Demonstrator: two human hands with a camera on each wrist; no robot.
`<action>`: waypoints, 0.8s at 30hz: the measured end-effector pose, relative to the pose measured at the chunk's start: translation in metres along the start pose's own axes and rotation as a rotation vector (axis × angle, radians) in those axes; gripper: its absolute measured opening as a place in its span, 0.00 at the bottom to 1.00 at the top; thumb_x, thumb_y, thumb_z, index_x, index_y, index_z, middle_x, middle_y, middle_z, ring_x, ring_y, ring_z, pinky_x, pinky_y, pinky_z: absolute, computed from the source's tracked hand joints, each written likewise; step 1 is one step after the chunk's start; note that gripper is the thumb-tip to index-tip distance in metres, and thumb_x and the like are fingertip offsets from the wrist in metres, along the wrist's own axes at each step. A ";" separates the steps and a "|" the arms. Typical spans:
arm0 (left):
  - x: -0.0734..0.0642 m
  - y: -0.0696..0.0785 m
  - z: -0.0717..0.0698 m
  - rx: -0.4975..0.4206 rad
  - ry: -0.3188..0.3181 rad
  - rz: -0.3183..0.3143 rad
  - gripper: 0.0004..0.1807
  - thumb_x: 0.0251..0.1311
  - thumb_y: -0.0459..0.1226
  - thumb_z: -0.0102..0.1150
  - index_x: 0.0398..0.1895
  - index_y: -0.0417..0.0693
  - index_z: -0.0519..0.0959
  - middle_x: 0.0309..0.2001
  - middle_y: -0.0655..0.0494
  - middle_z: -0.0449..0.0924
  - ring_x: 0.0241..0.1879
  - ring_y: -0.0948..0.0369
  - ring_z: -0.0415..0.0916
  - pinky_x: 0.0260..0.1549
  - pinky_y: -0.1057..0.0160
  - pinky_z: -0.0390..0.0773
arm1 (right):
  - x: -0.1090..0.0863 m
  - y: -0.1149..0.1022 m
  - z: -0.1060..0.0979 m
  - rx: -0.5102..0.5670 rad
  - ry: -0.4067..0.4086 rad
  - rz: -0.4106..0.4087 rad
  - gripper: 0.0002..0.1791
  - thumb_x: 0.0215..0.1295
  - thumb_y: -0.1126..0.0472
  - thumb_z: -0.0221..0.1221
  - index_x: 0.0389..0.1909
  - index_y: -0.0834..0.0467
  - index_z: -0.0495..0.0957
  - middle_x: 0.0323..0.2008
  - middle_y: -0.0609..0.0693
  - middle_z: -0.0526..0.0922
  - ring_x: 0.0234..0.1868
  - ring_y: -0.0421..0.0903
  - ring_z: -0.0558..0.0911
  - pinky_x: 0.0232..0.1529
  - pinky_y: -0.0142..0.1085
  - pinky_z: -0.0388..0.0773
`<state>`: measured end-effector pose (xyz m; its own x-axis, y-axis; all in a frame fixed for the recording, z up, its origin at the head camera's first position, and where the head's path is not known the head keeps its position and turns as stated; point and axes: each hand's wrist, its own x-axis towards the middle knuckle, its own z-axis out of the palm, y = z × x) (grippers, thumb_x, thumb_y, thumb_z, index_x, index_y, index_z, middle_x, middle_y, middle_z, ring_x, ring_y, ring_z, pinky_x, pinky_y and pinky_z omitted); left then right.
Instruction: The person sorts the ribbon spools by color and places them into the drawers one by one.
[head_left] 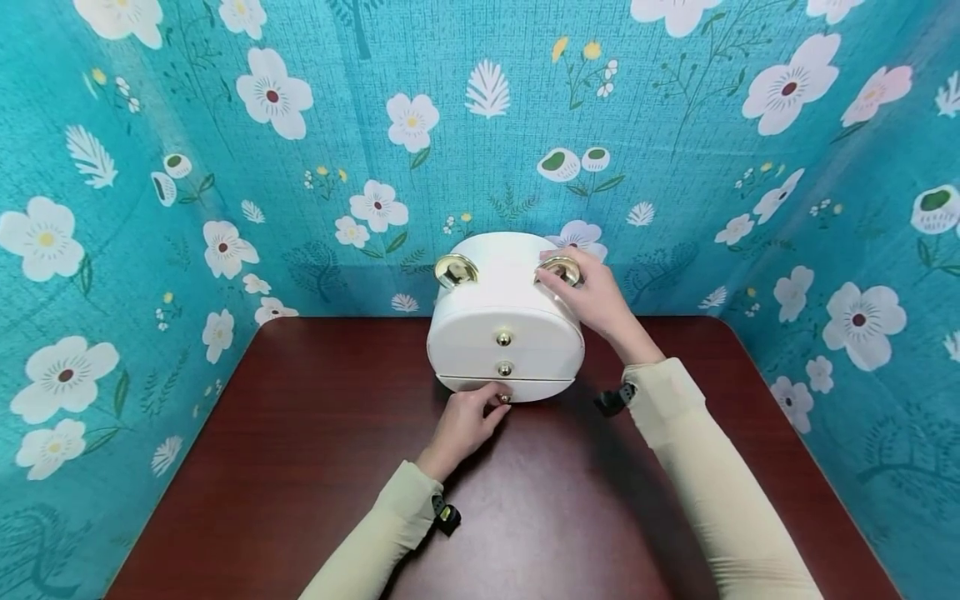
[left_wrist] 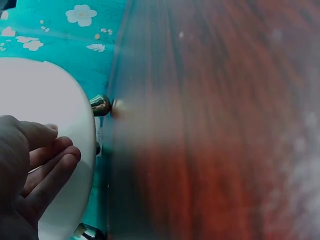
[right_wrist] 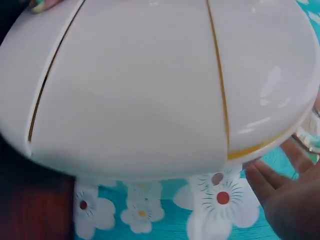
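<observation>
A rounded white jewelry box (head_left: pixel 498 283) stands at the back of the table, with gold ear-shaped rings on top and gold knobs down its front. My left hand (head_left: pixel 468 421) is at the low front drawer (head_left: pixel 540 389), thumb and forefinger pinching its bottom knob (head_left: pixel 505 399). From the left wrist view, those fingers hide the knob against the white front (left_wrist: pixel 60 100). On the other side, my right hand (head_left: pixel 588 292) grips the right gold ear (head_left: pixel 561 268), thumb in front. Below the right hand (right_wrist: pixel 292 192) in the right wrist view, gold lines cross the box's glossy front (right_wrist: pixel 135 85).
The left gold ear (head_left: pixel 456 271) sticks up untouched. Gold feet (left_wrist: pixel 101 105) hold the box on the dark red wooden table (head_left: pixel 337 442). Blue flowered cloth (head_left: pixel 337 150) hangs close behind the box and along both sides.
</observation>
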<state>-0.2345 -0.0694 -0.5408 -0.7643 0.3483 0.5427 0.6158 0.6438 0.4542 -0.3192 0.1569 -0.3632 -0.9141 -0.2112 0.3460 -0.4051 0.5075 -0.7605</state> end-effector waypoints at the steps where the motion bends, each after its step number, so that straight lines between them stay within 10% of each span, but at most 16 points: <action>1: 0.000 0.000 0.000 0.001 0.003 0.001 0.11 0.53 0.37 0.69 0.40 0.56 0.82 0.27 0.67 0.84 0.28 0.71 0.80 0.31 0.69 0.77 | 0.001 0.002 0.001 0.072 -0.021 0.009 0.25 0.61 0.37 0.58 0.52 0.48 0.79 0.56 0.45 0.78 0.61 0.43 0.72 0.56 0.46 0.72; 5: 0.001 -0.003 0.000 -0.007 0.016 0.007 0.10 0.52 0.36 0.69 0.38 0.55 0.82 0.25 0.68 0.83 0.27 0.72 0.79 0.29 0.69 0.77 | 0.007 0.007 0.002 0.221 -0.084 0.027 0.23 0.64 0.40 0.57 0.55 0.47 0.80 0.60 0.44 0.77 0.70 0.39 0.62 0.67 0.45 0.62; 17: 0.011 -0.015 -0.008 0.014 -0.041 0.081 0.07 0.56 0.39 0.68 0.38 0.58 0.83 0.36 0.67 0.84 0.34 0.69 0.80 0.34 0.69 0.78 | 0.013 0.007 -0.008 0.223 -0.190 0.056 0.21 0.67 0.42 0.54 0.41 0.54 0.85 0.54 0.44 0.82 0.71 0.37 0.60 0.65 0.42 0.67; 24: 0.011 -0.010 -0.007 0.002 -0.062 0.062 0.07 0.56 0.39 0.68 0.38 0.58 0.83 0.37 0.67 0.85 0.35 0.69 0.80 0.35 0.69 0.78 | 0.001 -0.015 -0.019 0.200 -0.231 0.050 0.22 0.71 0.47 0.52 0.56 0.56 0.79 0.57 0.51 0.78 0.73 0.43 0.57 0.67 0.45 0.62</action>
<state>-0.2477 -0.0767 -0.5342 -0.7351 0.4289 0.5251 0.6620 0.6210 0.4196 -0.3140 0.1646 -0.3406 -0.9031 -0.3858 0.1887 -0.3334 0.3529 -0.8743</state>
